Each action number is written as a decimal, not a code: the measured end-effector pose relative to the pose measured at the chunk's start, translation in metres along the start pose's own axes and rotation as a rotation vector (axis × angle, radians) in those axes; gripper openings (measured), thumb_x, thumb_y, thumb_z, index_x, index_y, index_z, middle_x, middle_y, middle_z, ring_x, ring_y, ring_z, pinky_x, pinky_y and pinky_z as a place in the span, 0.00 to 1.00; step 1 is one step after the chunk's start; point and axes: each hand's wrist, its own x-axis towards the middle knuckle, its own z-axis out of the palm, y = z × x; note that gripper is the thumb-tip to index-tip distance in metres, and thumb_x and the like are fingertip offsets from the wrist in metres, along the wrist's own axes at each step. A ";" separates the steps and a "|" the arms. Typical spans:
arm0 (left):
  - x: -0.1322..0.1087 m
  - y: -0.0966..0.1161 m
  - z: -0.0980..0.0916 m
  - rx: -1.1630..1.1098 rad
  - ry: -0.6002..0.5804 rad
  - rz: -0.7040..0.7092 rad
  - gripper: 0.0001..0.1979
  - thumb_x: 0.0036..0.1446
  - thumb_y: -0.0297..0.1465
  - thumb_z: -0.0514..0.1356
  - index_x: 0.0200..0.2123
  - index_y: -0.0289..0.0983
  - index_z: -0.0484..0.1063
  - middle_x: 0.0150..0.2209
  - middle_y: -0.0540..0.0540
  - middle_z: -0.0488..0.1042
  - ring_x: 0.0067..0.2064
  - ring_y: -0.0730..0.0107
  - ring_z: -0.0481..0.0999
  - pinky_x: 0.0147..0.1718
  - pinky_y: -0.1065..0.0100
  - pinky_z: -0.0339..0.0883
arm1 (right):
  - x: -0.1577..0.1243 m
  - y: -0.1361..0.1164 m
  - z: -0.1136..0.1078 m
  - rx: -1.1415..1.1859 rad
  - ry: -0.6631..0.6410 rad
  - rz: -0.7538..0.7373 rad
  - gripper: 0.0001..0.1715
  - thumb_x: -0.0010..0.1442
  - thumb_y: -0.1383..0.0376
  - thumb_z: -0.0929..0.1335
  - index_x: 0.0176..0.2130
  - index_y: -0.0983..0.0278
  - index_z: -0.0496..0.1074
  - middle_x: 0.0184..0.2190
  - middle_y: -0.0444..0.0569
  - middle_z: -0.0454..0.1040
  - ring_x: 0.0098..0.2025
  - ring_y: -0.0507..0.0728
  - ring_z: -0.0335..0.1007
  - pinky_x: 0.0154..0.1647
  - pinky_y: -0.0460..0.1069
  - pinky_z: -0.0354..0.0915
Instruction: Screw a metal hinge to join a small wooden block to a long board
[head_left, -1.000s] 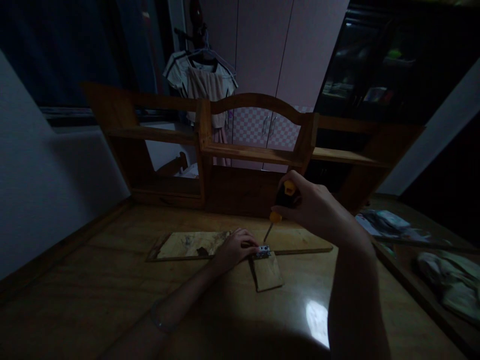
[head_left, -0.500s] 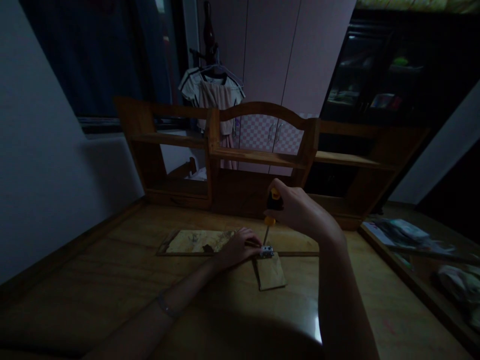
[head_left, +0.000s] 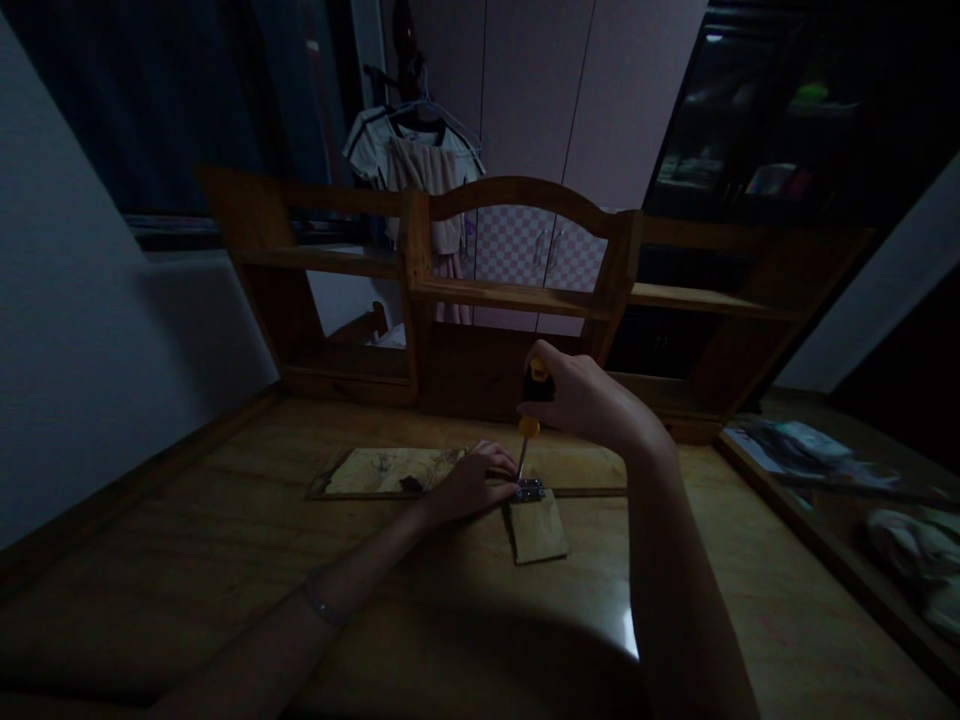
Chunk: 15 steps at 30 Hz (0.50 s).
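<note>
My right hand point(head_left: 581, 400) is wrapped round the yellow and black handle of a screwdriver point(head_left: 529, 427), whose shaft points down. Its tip meets the left side of a small metal hinge point(head_left: 531, 489). The hinge lies where a long wooden board point(head_left: 390, 470) and a small square wood piece point(head_left: 540, 530) meet. My left hand point(head_left: 476, 485) rests on the long board, fingertips pressed together at the hinge's left edge; what they grip, if anything, is too small to make out.
A wooden shelf unit point(head_left: 510, 293) stands along the back of the wooden table point(head_left: 375, 600). Papers and plastic bags point(head_left: 810, 445) lie on a surface at the right, with cloth point(head_left: 915, 560) nearer. Clothes point(head_left: 420, 160) hang behind the shelf.
The view has shifted slightly, so most things sit a little higher. The screwdriver tip has moved from the hinge's upper edge toward its left side. Both hands keep their hold.
</note>
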 end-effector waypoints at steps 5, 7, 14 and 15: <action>0.000 0.002 0.000 0.011 -0.012 -0.015 0.06 0.54 0.31 0.68 0.36 0.38 0.77 0.41 0.48 0.74 0.48 0.64 0.70 0.49 0.64 0.61 | 0.001 0.001 0.000 -0.018 -0.004 0.016 0.24 0.57 0.64 0.77 0.45 0.64 0.63 0.34 0.47 0.68 0.35 0.57 0.67 0.29 0.45 0.56; -0.001 0.003 0.000 0.013 -0.009 -0.024 0.05 0.54 0.30 0.67 0.35 0.38 0.77 0.41 0.47 0.74 0.47 0.64 0.70 0.48 0.64 0.61 | 0.000 0.000 -0.001 -0.017 -0.007 0.020 0.23 0.57 0.64 0.77 0.45 0.64 0.63 0.34 0.47 0.68 0.35 0.57 0.67 0.29 0.45 0.56; -0.001 0.008 -0.002 0.013 -0.013 -0.046 0.04 0.54 0.30 0.66 0.35 0.38 0.76 0.41 0.46 0.74 0.47 0.62 0.70 0.49 0.62 0.61 | 0.001 -0.001 0.000 -0.007 -0.023 0.029 0.22 0.57 0.63 0.77 0.42 0.64 0.63 0.32 0.47 0.68 0.32 0.56 0.66 0.27 0.45 0.55; -0.001 0.007 -0.002 0.014 -0.015 -0.048 0.04 0.54 0.30 0.67 0.34 0.38 0.76 0.41 0.47 0.74 0.47 0.62 0.70 0.49 0.62 0.61 | 0.001 0.000 0.001 -0.006 -0.018 0.026 0.22 0.57 0.64 0.77 0.42 0.64 0.63 0.32 0.46 0.68 0.32 0.55 0.66 0.27 0.45 0.55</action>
